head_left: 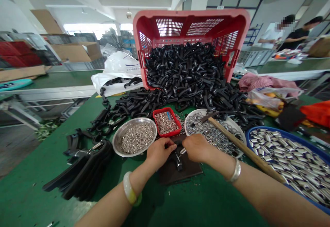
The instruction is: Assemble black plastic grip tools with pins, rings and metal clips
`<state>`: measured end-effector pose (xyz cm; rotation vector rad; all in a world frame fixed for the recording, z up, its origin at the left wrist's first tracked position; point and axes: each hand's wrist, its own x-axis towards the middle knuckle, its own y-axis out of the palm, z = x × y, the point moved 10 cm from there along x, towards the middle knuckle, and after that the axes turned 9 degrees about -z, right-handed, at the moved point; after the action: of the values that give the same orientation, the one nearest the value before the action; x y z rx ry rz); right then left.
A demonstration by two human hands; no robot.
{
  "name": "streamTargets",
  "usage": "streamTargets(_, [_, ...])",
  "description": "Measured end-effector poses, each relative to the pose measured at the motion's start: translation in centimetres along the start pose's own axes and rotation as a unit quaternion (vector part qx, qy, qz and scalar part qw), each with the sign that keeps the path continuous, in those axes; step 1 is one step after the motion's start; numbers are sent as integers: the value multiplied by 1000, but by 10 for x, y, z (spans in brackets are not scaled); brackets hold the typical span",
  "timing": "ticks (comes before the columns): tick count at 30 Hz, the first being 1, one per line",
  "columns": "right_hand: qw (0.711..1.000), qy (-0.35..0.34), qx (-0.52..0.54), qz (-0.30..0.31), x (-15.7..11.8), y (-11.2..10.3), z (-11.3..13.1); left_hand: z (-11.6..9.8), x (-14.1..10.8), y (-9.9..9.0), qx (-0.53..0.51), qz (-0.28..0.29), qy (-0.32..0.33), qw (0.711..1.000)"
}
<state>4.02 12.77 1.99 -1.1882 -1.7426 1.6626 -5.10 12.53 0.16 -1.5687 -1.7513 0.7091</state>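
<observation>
On the green worktop [38, 172], the left hand [160, 152] and right hand [196, 148] meet over a dark board [180, 172], fingers [170, 145] clenched around a black plastic clip [178, 158] lying between them.

Left hand [160, 153] just beside right hand [197, 148]

Bright factory light, glare at the far windows [90, 27], fisheye-bent edges
</observation>
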Motion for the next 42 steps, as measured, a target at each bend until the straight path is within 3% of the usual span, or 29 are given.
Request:
streamTargets(5, [999,-10,-6,-46,-1,-6,0,-9,-5,-1,19,-28,50,998])
streamTargets(10, [988,18,-4,-156,-13,1,-8,-17,-9,1,23,-32,114,993])
streamTargets(16, [966,41,7,-257,-27,21,-9,-22,-12,3,165,-29,157,973])
streamTargets(21, [962,41,4,-270,-32,28,-8,-42,-22,18,270,12,260,927])
streamTargets(26, [963,49,47,-262,-38,35,-16,-42,-17,19,275,26,243,930])
streamTargets(29, [949,95,69,-291,-58,27,-45,-37,-18,20,262,39,229,937])
streamTargets(32, [920,225,20,-320,-92,18,-106,-37,-24,18,243,49,230,941])
streamTargets(35, [916,324,-24,-234,-115,38,-167,-41,-31,9,214,21,241,946])
streamTargets(38, [937,313,20,-151,-115,64,-196,-41,-37,2,166,5,253,953])
streamTargets(42, [929,277,210,-126,-106,72,-198,-28,-34,9,102,49,227,967])
